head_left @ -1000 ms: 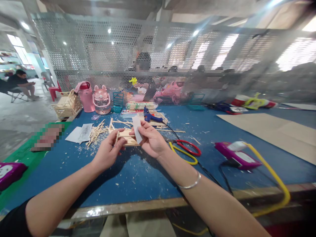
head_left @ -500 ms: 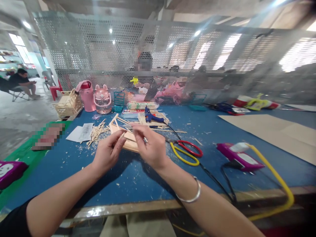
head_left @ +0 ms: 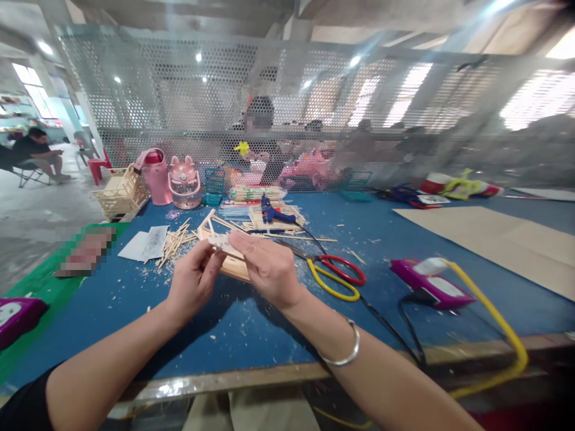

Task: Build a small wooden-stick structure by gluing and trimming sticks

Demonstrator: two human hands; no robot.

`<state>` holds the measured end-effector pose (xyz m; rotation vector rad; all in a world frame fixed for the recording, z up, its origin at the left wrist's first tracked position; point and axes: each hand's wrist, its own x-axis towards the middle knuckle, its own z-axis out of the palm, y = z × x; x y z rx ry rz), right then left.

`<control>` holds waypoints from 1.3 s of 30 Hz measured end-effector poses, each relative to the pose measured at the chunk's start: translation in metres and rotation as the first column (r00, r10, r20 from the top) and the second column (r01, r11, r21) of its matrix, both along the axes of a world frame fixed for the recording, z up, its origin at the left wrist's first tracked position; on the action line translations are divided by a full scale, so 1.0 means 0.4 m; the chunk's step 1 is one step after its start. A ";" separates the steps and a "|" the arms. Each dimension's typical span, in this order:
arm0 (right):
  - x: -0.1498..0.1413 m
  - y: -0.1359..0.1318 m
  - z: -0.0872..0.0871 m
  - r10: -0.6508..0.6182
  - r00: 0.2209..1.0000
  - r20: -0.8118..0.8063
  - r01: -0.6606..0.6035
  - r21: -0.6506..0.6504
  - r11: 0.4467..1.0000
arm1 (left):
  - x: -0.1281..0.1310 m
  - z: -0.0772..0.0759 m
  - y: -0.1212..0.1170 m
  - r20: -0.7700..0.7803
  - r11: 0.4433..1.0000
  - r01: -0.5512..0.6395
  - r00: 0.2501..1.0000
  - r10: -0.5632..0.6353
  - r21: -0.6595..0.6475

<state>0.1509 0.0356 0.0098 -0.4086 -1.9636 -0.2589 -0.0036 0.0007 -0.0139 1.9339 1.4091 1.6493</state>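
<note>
Over the middle of the blue table, my left hand [head_left: 193, 281] is closed in a pinch, thumb against fingers; what lies between the fingertips is hidden. Fingers bent together, my right hand [head_left: 272, 269] grips a small flat whitish strip [head_left: 220, 241] with dark marks, whose far end reaches over my left fingertips. Just behind and below both hands sits a wooden piece with a rounded edge [head_left: 236, 269], partly covered by them. Thin sticks joined in a frame [head_left: 207, 221] rise at its left. Loose wooden sticks [head_left: 177, 239] are piled to the left.
Red-and-yellow-handled scissors [head_left: 338, 277] lie right of my hands, near a blue glue gun [head_left: 278, 212] and its cable. A purple device [head_left: 431, 284] with a yellow tube stands farther right. Pink bottles [head_left: 157, 179] line the back left, before a perforated metal screen [head_left: 179, 108].
My right hand has turned and moved slightly left, its fingers now lying flatter. The whitish strip shows its broad face over my left fingertips. The left hand stays nearly in place.
</note>
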 end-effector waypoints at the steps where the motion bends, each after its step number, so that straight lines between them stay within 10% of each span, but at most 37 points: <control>1: 0.002 0.003 -0.001 -0.029 0.999 -0.024 0.029 -0.016 0.999 | 0.000 0.001 0.000 -0.003 1.000 0.005 1.000 -0.005 -0.009; 15: -0.007 0.003 0.002 0.023 1.000 -0.015 -0.024 -0.044 0.999 | -0.003 -0.006 0.006 0.076 0.996 0.071 0.995 -0.066 -0.063; 29: -0.005 0.012 0.005 -0.212 0.973 -0.087 0.195 -0.173 0.965 | -0.003 -0.001 0.012 0.176 0.983 0.135 0.978 -0.112 -0.124; 39: -0.019 -0.010 0.012 -0.004 0.999 -0.042 0.002 -0.043 0.999 | 0.002 -0.007 0.012 0.183 0.982 0.114 0.979 -0.085 -0.150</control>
